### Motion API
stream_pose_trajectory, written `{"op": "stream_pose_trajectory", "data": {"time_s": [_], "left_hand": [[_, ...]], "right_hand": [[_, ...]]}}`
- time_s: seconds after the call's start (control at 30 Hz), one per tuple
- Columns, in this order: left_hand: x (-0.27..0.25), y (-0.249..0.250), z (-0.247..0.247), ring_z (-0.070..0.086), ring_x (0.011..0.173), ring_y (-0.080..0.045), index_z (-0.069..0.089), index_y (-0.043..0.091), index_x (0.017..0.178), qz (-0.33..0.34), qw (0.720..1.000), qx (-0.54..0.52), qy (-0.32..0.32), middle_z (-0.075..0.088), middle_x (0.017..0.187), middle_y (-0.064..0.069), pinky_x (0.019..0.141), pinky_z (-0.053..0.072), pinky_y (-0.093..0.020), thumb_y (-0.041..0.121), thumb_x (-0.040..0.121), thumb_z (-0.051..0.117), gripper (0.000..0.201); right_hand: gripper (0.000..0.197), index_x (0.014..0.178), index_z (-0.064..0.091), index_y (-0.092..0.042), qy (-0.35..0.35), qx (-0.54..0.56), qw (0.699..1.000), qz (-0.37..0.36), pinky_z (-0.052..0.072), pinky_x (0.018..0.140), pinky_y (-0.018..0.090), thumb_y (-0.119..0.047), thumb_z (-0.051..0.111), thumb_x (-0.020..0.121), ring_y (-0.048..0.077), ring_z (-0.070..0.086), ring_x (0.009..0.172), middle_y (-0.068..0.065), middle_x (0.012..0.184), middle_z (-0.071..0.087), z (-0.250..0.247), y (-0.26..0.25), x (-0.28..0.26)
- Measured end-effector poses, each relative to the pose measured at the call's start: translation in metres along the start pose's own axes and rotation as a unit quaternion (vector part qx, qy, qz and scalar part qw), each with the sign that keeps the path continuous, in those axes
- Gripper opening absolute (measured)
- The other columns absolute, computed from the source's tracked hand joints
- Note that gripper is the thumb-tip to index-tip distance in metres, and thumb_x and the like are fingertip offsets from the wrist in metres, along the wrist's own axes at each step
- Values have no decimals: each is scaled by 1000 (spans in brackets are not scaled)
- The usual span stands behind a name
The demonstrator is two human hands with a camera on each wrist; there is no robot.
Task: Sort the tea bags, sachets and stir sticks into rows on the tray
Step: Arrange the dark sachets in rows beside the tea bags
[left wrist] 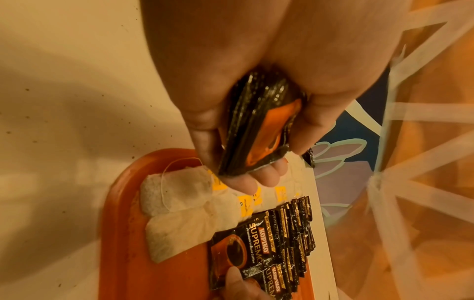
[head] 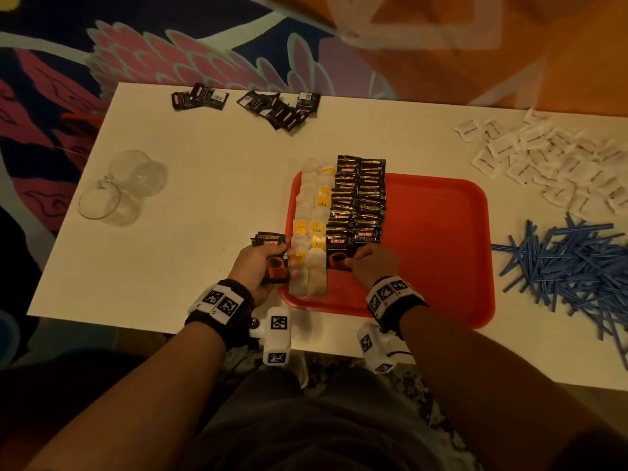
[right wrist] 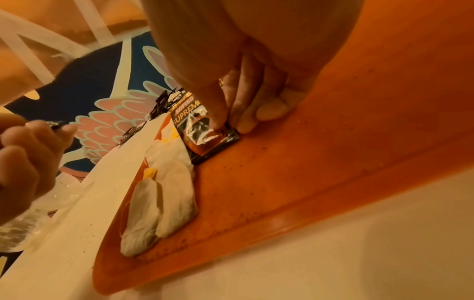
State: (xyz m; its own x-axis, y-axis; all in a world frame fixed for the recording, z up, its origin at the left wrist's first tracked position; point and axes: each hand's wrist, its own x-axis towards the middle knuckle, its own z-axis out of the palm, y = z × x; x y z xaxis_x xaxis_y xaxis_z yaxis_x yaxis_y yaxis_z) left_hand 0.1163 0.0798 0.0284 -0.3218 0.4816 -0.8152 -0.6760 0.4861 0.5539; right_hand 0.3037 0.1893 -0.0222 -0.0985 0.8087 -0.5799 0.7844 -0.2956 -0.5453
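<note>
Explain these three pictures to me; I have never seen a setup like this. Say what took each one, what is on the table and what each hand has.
No machine here: a person works with bare hands and wears three cameras. The large picture comes from a head camera looking down; the two close ones come from cameras strapped to each wrist, looking along the fingers.

On the white table sits a red tray. On it lie rows of tea bags and, beside them, rows of black coffee sachets. Off the tray wait more black sachets, a heap of white sachets, a pile of blue stir sticks and two clear glasses.

The left hand has a small stack of coffee sachets in its grip. The right hand presses the nearest sachet down at the near end of a row.
</note>
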Motion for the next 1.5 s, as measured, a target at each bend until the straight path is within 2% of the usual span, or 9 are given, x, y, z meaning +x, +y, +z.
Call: {"op": "stream_pose_trajectory", "data": {"time_s": [0.17,0.3,0.43,0.6,0.73,0.87,1.0,1.27,1.5], "left_hand": [[1,-1,5,67,63,-18,62,2,123,0,1000,-9,-6,70,80,-7,57,57,-33,11,94,57,30],[-1,-1,11,66,55,-17,65,8,104,-4,1000,-14,-18,69,73,-6,47,55,-28,16,98,51,17],[-1,-2,15,65,64,-22,66,4,107,-7,999,-3,-43,68,81,-9,58,56,-34,19,97,50,24],[-6,0,31,74,81,-28,69,5,111,56,995,81,-20,76,95,-15,71,59,-40,16,90,71,24],[-7,1,44,73,96,-30,71,9,112,104,991,85,-10,76,103,-13,91,56,-52,19,81,80,34],[-12,1,67,73,95,-30,72,6,110,142,986,86,-25,76,100,-14,91,57,-52,14,81,80,32],[-18,3,80,72,100,-30,70,8,115,166,981,79,-57,75,105,-12,92,56,-48,26,79,80,41],[-12,-3,89,72,96,-33,71,12,104,156,983,91,-26,75,100,-13,75,58,-42,15,85,76,20],[-10,-10,93,73,96,-28,71,14,109,163,980,115,-21,77,100,-8,89,57,-51,24,83,79,28]], "right_hand": [[17,81,64,-22,3,-20,1000,-12,46,70,19,-31,79,79,7,57,91,-12,97,61,-1,1,-1],[18,84,63,-22,-2,-29,999,-14,34,54,13,-34,77,81,6,55,87,-10,96,61,-6,2,-4],[20,76,59,-28,3,-35,999,-15,33,54,16,-38,76,81,10,57,91,-8,94,63,-13,3,-6],[17,85,66,-22,17,18,999,-44,41,63,15,-37,73,82,5,60,85,-12,87,65,-29,4,-11],[19,85,66,-23,-56,90,987,-120,45,67,18,-41,72,84,3,62,81,-11,86,67,-43,-13,-22],[12,86,68,-20,-161,177,959,-151,51,59,19,-24,77,82,6,66,71,-6,79,70,-50,-35,-40],[10,85,72,-17,-126,152,964,-179,58,74,33,-20,80,79,16,70,77,2,84,74,-56,-36,-40],[7,77,73,-20,-96,70,969,-217,47,60,14,-20,80,78,4,64,68,-6,77,71,-65,-23,-41],[14,92,76,-15,-67,44,977,-200,42,63,16,-23,78,81,-1,56,68,-6,81,68,-63,-7,-33]]}}
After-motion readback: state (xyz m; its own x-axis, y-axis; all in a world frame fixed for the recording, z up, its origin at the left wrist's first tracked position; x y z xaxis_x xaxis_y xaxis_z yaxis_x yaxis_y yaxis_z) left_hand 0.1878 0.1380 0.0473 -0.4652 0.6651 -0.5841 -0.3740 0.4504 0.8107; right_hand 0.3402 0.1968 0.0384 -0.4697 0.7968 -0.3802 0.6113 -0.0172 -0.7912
